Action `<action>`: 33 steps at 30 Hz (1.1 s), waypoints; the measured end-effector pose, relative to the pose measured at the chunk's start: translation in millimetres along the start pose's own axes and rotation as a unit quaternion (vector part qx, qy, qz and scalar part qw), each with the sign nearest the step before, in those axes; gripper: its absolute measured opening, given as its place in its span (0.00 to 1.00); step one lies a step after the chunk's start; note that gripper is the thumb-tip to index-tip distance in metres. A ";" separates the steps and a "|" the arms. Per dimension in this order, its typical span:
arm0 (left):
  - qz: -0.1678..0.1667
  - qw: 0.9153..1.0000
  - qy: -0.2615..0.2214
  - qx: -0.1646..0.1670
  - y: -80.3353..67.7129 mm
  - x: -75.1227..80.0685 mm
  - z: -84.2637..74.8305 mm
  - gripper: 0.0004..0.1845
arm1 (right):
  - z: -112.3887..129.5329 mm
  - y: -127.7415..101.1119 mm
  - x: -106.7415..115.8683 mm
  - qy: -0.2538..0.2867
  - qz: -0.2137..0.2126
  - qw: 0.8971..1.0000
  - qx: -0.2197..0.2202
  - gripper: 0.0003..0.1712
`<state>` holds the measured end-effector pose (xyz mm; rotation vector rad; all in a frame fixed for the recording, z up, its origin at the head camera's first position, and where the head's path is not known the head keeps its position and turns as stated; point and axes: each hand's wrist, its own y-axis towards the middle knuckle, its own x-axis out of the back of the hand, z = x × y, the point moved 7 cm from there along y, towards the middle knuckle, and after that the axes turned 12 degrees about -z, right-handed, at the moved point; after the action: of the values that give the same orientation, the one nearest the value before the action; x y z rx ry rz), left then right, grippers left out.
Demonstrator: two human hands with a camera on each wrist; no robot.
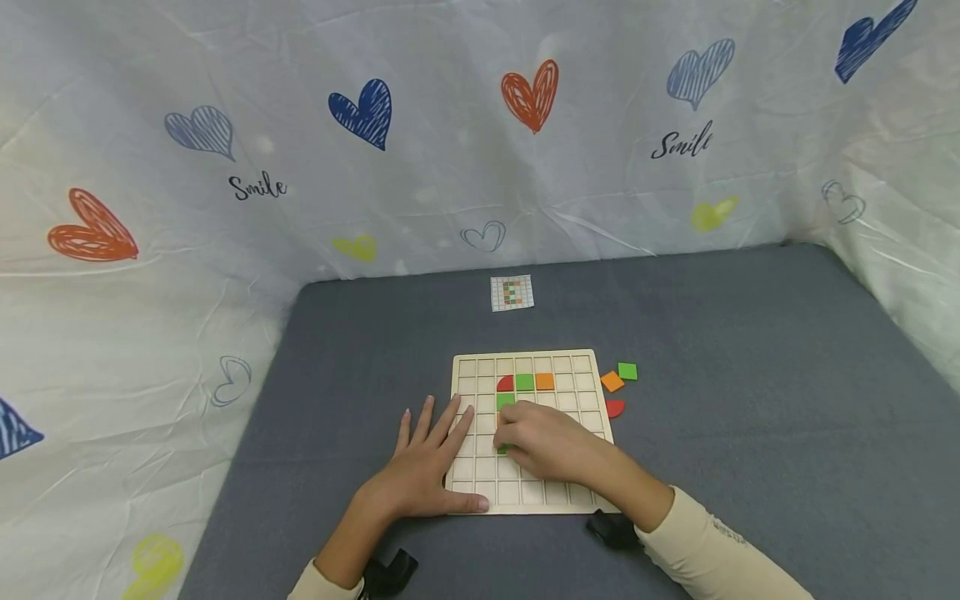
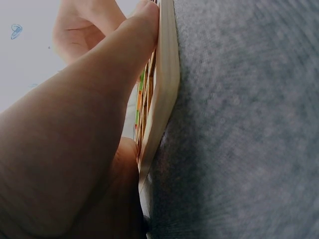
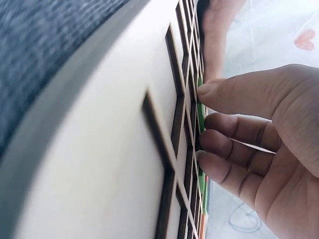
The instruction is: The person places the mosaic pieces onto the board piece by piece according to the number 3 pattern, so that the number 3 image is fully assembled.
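Observation:
A wooden grid board [image 1: 474, 471] lies flat on the grey table. My left hand [image 1: 420, 475] rests along its left side, fingers spread over the edge and thumb on the front left corner. Over the board's middle, my right hand [image 1: 551, 442] pinches a green tile [image 3: 201, 107] between thumb and fingertips, right at a cell. In the head view that hand mostly hides this tile. Up the same column sit another green square [image 1: 506, 401] and a red quarter-round tile [image 1: 506, 383]. The top row continues with a green square [image 1: 524, 382] and an orange square [image 1: 544, 382].
Beside the board's right edge lie a loose green square [image 1: 627, 372], an orange square [image 1: 612, 382] and a red rounded tile [image 1: 615, 408]. A small printed card [image 1: 512, 293] with a coloured grid pattern lies behind the board. A white curtain [image 1: 435, 192] with hearts hangs behind the table.

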<state>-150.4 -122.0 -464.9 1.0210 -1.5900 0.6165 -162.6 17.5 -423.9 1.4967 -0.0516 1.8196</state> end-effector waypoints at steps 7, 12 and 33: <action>0.003 1.000 -0.004 0.002 -1.0 -1.2 1.0 0.59 | -4.2 -6.1 7.2 0.005 -0.005 1.000 0.014 0.09; 0.001 1.000 -0.005 0.004 -0.5 -0.6 0.9 0.60 | -13.0 -14.3 17.2 0.030 -0.005 0.999 -0.009 0.09; 0.013 1.000 -0.010 0.014 1.2 -3.8 1.8 0.60 | -83.3 -83.6 72.6 -0.033 -0.076 0.987 -0.134 0.09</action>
<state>-152.2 -121.7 -468.9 1.0317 -1.6191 0.6498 -184.8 154.2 -423.0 1.3316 -0.2016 1.5733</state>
